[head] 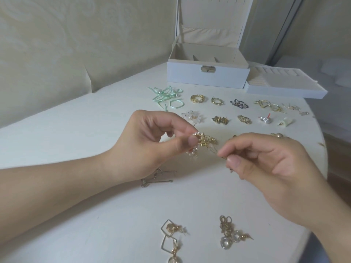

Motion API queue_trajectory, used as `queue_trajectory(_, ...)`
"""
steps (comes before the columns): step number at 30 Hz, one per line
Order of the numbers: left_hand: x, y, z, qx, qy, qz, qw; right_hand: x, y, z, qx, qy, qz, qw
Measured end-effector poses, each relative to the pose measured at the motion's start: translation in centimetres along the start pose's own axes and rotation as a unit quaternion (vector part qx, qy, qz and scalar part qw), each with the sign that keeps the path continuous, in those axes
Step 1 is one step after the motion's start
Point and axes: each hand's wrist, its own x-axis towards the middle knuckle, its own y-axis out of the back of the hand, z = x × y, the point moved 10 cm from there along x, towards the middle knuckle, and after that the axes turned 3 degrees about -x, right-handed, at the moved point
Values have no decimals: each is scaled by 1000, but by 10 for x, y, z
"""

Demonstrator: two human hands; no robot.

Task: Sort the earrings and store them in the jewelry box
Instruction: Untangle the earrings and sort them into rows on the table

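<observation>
My left hand (pixel 152 137) pinches a gold and pearl earring (pixel 201 143) between thumb and fingers above the white table (pixel 95 120). My right hand (pixel 266 168) pinches a thin gold earring part (pixel 215 151) that hangs from the same cluster. An open white jewelry box (pixel 208 73) stands at the back, its lid upright. Beside it on the right lies its removable tray (pixel 284 86). Pairs of earrings lie in rows between the box and my hands, among them gold hoops (pixel 197 98) and gold stars (pixel 220 120).
Mint green ribbon earrings (pixel 167 96) lie at the back left. Silver bar earrings (pixel 157 176) sit under my left wrist. Near the front edge lie gold square-frame earrings (pixel 170 238) and crystal drop earrings (pixel 229 234). The round table's edge curves along the right.
</observation>
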Motion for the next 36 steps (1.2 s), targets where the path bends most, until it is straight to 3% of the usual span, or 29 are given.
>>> queue_trajectory(4,0,-1,0,12,-15,-7,1000,1,1,4,6,-23,1,1000)
queue_trajectory(11,-4,-6,4,35,-31,-30,998,2,-17,10,-20,-56,-84,995)
queue_trajectory(17,-1,-5,3,29,-32,-24,999,1,-16,15,50,-94,-91,990)
queue_trajectory(32,-7,-13,10,66,-64,-59,994,0,-9,12,-114,-50,-58,990)
queue_trajectory(36,-6,-10,8,71,-56,-48,995,0,-10,1,-47,-2,-69,997)
